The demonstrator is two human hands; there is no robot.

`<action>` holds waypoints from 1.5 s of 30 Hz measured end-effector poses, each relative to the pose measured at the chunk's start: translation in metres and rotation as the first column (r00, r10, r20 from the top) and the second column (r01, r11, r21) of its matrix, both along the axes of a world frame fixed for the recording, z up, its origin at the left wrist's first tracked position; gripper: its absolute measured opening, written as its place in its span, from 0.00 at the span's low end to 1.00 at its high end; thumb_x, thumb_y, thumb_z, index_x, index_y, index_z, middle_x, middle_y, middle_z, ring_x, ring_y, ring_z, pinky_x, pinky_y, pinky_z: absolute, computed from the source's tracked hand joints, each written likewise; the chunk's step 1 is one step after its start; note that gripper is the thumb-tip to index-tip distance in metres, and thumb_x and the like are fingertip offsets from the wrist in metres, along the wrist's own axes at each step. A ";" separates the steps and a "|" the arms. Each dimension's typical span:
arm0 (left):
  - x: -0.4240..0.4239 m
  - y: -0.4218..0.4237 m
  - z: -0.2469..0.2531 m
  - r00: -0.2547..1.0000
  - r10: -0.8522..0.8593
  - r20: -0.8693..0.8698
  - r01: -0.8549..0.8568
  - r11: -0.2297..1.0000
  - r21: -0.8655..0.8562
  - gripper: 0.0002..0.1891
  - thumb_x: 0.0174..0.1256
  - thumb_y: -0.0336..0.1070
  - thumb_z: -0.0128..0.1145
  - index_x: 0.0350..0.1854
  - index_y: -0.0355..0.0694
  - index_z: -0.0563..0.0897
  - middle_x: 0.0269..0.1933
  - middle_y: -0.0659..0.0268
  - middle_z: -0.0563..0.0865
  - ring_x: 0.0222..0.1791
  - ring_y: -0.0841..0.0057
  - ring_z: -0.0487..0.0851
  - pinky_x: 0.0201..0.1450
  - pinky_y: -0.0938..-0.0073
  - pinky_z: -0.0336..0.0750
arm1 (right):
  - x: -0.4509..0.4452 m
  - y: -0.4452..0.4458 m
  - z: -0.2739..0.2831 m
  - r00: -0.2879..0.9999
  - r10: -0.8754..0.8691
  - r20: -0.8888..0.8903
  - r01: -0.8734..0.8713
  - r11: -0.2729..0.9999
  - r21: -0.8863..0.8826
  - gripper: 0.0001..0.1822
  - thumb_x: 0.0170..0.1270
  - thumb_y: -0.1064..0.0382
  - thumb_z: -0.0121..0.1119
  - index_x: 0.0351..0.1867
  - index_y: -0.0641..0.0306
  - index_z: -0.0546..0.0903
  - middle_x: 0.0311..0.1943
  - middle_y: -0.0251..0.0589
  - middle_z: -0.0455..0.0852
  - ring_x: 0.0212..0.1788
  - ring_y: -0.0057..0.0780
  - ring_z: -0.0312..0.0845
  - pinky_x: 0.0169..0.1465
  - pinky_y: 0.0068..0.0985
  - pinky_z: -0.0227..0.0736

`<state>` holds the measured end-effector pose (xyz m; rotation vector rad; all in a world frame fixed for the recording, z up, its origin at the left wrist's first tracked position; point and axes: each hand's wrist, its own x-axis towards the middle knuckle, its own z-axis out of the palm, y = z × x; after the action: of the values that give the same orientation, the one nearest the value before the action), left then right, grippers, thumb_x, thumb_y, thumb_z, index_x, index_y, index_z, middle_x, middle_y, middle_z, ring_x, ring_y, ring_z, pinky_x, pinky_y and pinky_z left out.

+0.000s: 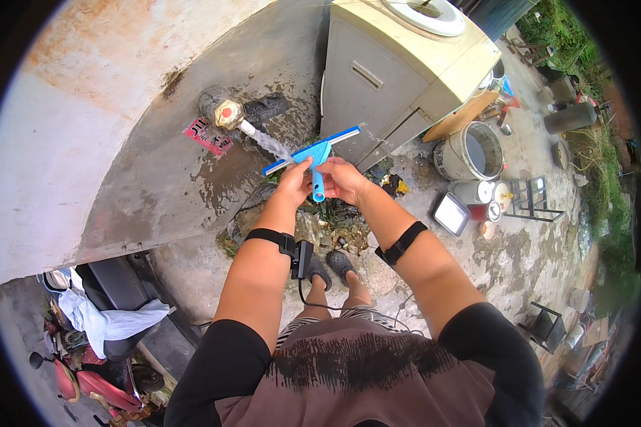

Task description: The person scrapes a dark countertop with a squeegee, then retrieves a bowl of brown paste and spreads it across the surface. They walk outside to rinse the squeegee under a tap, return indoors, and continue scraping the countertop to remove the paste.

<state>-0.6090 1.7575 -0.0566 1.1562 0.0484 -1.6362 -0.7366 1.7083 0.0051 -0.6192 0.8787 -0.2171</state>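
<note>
Both my hands hold a blue window squeegee (316, 155) by its neck and short hollow handle, with the handle's end towards me. My left hand (296, 181) grips it from the left, thumb lying near the head. From the right, my right hand (342, 180) closes on the handle, fingers partly hidden behind it. A stream of water (271, 145) runs from a white pipe outlet (247, 128) and meets the left part of the squeegee's blade. The pipe sticks out of a wrapped fitting (228, 114) on the wall.
A grey cabinet-like appliance (379, 80) stands right beyond the squeegee. To the right are a large bucket (469, 152), a rectangular tray (452, 214), paint cans and a black metal rack (537, 200). A concrete wall (155, 155) rises on the left. A red motorbike (99, 387) stands lower left.
</note>
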 end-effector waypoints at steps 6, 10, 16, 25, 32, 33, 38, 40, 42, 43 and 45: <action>0.035 -0.006 -0.003 0.979 -0.191 0.071 0.194 0.980 -0.037 0.11 0.61 0.42 0.51 0.41 0.42 0.74 0.38 0.61 0.78 0.31 0.72 0.79 0.30 0.74 0.75 | 0.027 0.017 -0.003 0.971 -0.164 0.174 0.148 0.984 0.102 0.12 0.56 0.71 0.42 0.43 0.63 0.67 0.31 0.40 0.72 0.26 0.27 0.72 0.27 0.24 0.73; 0.060 -0.018 -0.019 0.885 0.461 0.069 -0.464 0.885 0.029 0.11 0.62 0.43 0.50 0.38 0.40 0.74 0.35 0.63 0.78 0.34 0.72 0.78 0.38 0.69 0.76 | 0.029 0.029 0.005 0.952 -0.291 0.096 0.262 0.935 0.238 0.10 0.57 0.73 0.38 0.41 0.67 0.66 0.29 0.40 0.70 0.23 0.23 0.64 0.22 0.18 0.66; 0.070 -0.010 0.002 0.681 0.731 -0.043 -0.732 0.681 -0.027 0.27 0.64 0.56 0.40 0.46 0.31 0.70 0.44 0.55 0.76 0.42 0.64 0.77 0.49 0.64 0.73 | 0.038 0.033 -0.012 0.944 -0.304 0.128 0.253 0.916 0.311 0.07 0.65 0.66 0.37 0.42 0.66 0.62 0.29 0.44 0.71 0.21 0.20 0.64 0.17 0.13 0.63; 0.118 0.062 0.016 0.587 0.807 0.069 -0.783 0.587 -0.203 0.24 0.65 0.50 0.42 0.54 0.36 0.62 0.52 0.56 0.72 0.51 0.64 0.74 0.52 0.67 0.70 | 0.049 0.023 -0.008 0.964 -0.257 0.074 0.226 0.931 0.288 0.08 0.67 0.63 0.38 0.42 0.64 0.63 0.28 0.40 0.70 0.21 0.18 0.62 0.16 0.11 0.61; 0.049 0.044 0.027 0.938 0.316 0.140 -0.313 0.949 -0.044 0.12 0.61 0.43 0.51 0.42 0.47 0.68 0.34 0.67 0.76 0.29 0.74 0.75 0.23 0.73 0.66 | 0.063 0.046 -0.015 0.987 0.160 -0.004 -0.160 0.987 0.019 0.13 0.66 0.52 0.41 0.39 0.60 0.67 0.24 0.34 0.73 0.19 0.21 0.65 0.18 0.19 0.65; 0.046 0.043 0.031 0.943 0.291 0.162 -0.286 0.957 -0.052 0.11 0.62 0.43 0.51 0.42 0.47 0.68 0.34 0.67 0.76 0.29 0.74 0.75 0.23 0.73 0.66 | 0.066 0.044 -0.015 0.977 0.192 -0.093 -0.194 0.981 -0.020 0.14 0.66 0.51 0.41 0.38 0.60 0.66 0.23 0.34 0.73 0.19 0.21 0.66 0.18 0.19 0.65; 0.041 0.044 0.046 0.948 0.270 0.166 -0.270 0.963 -0.025 0.09 0.63 0.41 0.49 0.40 0.46 0.67 0.32 0.66 0.76 0.27 0.74 0.73 0.26 0.69 0.69 | 0.097 0.019 -0.022 0.861 0.320 -0.396 -0.393 0.912 -0.118 0.25 0.65 0.42 0.33 0.32 0.63 0.72 0.16 0.37 0.74 0.14 0.25 0.67 0.17 0.23 0.66; 0.045 0.045 0.050 0.953 0.249 0.175 -0.253 0.967 0.003 0.08 0.63 0.41 0.49 0.40 0.46 0.68 0.32 0.66 0.76 0.29 0.73 0.73 0.29 0.68 0.70 | 0.109 0.007 -0.031 0.825 0.342 -0.449 -0.428 0.898 -0.103 0.26 0.65 0.43 0.33 0.29 0.64 0.73 0.16 0.39 0.74 0.15 0.26 0.69 0.17 0.24 0.67; 0.046 0.040 0.052 0.943 0.263 0.206 -0.270 0.963 0.008 0.07 0.63 0.40 0.49 0.38 0.45 0.70 0.32 0.66 0.76 0.30 0.72 0.73 0.33 0.66 0.71 | 0.111 -0.008 -0.050 0.803 0.367 -0.469 -0.481 0.864 -0.148 0.25 0.65 0.45 0.35 0.28 0.65 0.73 0.16 0.40 0.75 0.16 0.28 0.71 0.17 0.25 0.68; 0.040 0.032 0.053 0.945 0.248 0.212 -0.255 0.967 0.009 0.07 0.63 0.40 0.49 0.37 0.44 0.70 0.32 0.66 0.76 0.31 0.72 0.73 0.35 0.65 0.71 | 0.104 -0.021 -0.072 0.836 0.319 -0.447 -0.472 0.834 -0.288 0.24 0.65 0.46 0.36 0.28 0.65 0.73 0.16 0.41 0.76 0.16 0.28 0.72 0.17 0.26 0.68; 0.047 0.023 0.039 0.921 0.310 0.234 -0.329 0.943 0.046 0.06 0.63 0.38 0.49 0.38 0.44 0.72 0.35 0.65 0.77 0.33 0.70 0.74 0.38 0.63 0.71 | 0.100 -0.025 -0.080 0.848 0.331 -0.414 -0.492 0.782 -0.382 0.22 0.64 0.47 0.38 0.31 0.65 0.73 0.18 0.41 0.76 0.17 0.28 0.72 0.17 0.25 0.68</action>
<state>-0.5615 1.7802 -0.0174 1.3168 0.1560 -1.2183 -0.6364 1.6832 -0.0750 -1.3309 0.9854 0.0886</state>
